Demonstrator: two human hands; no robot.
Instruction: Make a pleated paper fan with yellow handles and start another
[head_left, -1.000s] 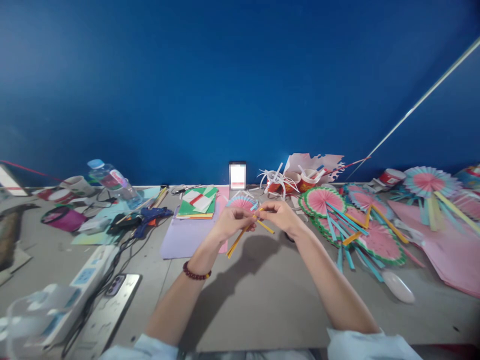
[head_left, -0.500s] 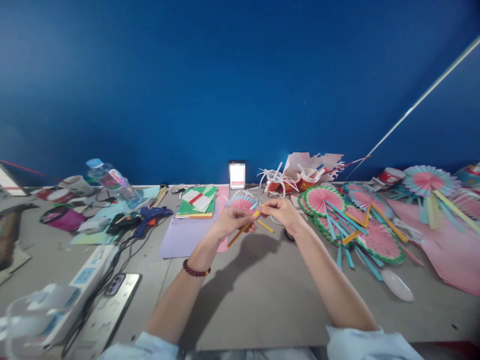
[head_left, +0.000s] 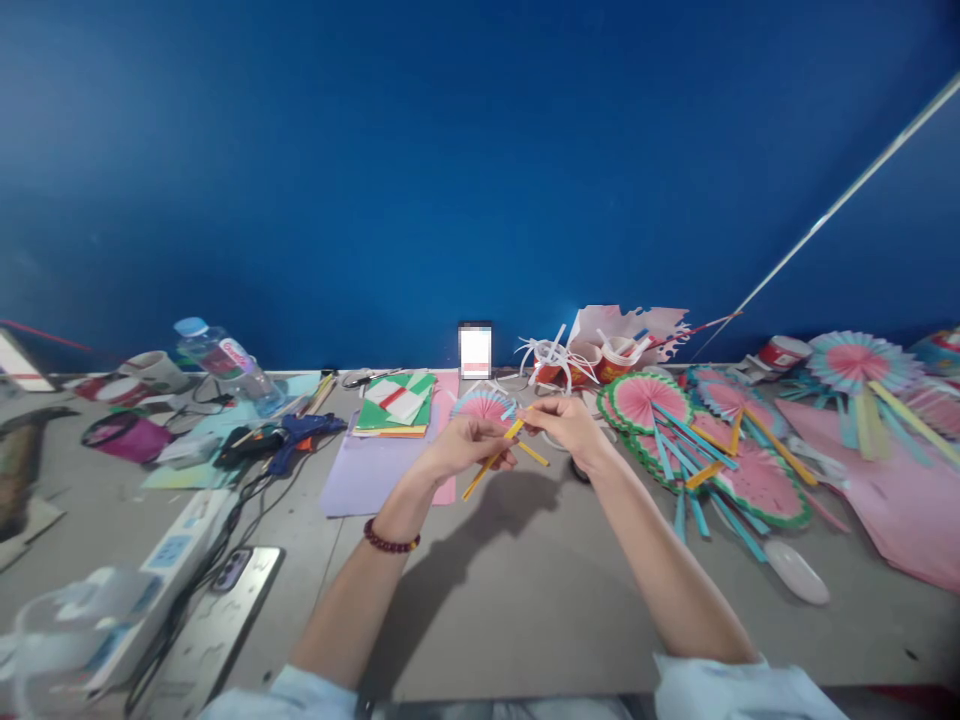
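The left hand (head_left: pixel 466 445) pinches a narrow, flat yellow strip (head_left: pixel 514 430) between thumb and fingers; the right hand (head_left: pixel 564 427) pinches its far end. The strip slants above the grey tabletop (head_left: pixel 540 620), left of green-rimmed, pink pleated paper fans (head_left: pixel 643 403).

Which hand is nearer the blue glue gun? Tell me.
Left. The left hand is to the right of the blue glue gun; the right hand is farther right, beyond the left.
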